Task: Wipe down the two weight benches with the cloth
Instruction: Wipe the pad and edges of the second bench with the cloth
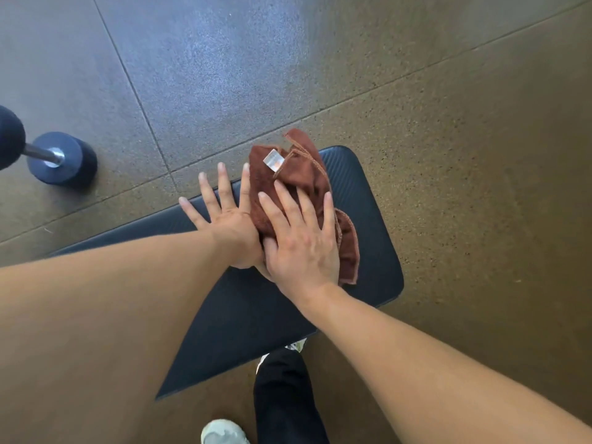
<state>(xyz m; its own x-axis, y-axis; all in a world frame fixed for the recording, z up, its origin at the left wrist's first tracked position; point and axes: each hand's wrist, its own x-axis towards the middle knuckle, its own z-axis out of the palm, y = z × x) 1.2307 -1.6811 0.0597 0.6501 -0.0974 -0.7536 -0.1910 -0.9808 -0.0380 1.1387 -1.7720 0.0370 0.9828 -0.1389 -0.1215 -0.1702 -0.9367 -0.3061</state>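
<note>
A brown cloth (298, 190) lay bunched on the dark padded desk (371, 238), near its rounded end. The right hand (301, 248) pressed flat on the cloth, its grip spread with straight fingers. The left hand (224, 216) lay just beside it, fingers splayed, its edge touching the cloth and its wrist under the right thumb. A dumbbell (61, 160) stood on the speckled floor (464, 139), well apart to the left. A dark trouser leg (285, 398) and pale shoe (222, 432) stood beside the desk.

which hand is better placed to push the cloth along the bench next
Right. The right hand lies flat on top of the brown cloth, fingers spread. The left hand mostly presses the bare bench beside it.
</note>
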